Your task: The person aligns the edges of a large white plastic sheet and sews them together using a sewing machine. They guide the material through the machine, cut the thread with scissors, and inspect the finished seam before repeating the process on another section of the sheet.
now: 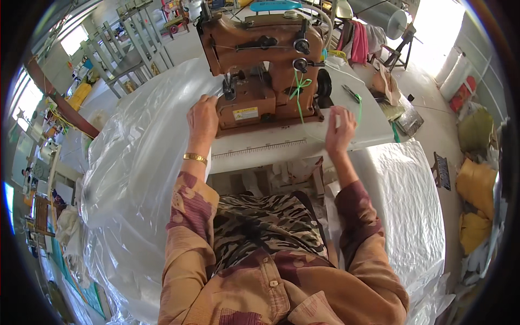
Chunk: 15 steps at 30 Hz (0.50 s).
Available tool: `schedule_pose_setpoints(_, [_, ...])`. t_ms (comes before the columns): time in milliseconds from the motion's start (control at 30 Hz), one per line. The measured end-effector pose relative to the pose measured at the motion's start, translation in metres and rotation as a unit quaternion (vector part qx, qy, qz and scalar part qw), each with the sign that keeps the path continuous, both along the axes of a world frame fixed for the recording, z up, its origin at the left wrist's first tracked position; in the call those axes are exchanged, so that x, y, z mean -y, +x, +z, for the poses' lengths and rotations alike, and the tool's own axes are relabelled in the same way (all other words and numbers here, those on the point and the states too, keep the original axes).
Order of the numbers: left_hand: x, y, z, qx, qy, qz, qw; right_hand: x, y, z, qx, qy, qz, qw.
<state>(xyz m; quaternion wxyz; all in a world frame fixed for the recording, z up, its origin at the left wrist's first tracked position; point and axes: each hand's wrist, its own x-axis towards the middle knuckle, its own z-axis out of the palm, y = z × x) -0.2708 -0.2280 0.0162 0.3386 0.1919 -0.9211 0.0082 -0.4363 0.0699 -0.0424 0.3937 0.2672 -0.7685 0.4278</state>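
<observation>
A brown industrial sewing machine [260, 43] stands in front of me on a pale table. My left hand [203, 119], with a gold bracelet at the wrist, is left of its presser foot [229, 89]. The fingers are bent together at the edge of a clear plastic sheet [135, 146] and seem to grip it. Right of the machine, my right hand [340, 130] is raised with curled fingers; anything in them is too small to make out. A green ribbon [299, 85] is tied on the machine's front. Small thread snips [352, 93] lie beyond my right hand.
A ruler scale [265, 146] runs along the table's near edge. White sheeting [403, 200] spreads at my right. Metal racks [127, 54] stand at the far left. Yellow sacks [476, 189] lie by the right wall, and a large roll [379, 19] is at the back.
</observation>
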Motion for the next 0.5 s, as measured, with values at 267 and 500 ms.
schedule_pose_setpoints(267, [0.039, -0.024, -0.009, -0.044, 0.023, -0.058, 0.997, -0.053, -0.144, -0.015, 0.011, 0.272, -0.157, 0.949])
schedule_pose_setpoints(500, [0.055, -0.021, -0.018, -0.048, 0.033, 0.032, 0.998, -0.045, -0.155, -0.01, 0.156, 0.363, -0.171, 0.903])
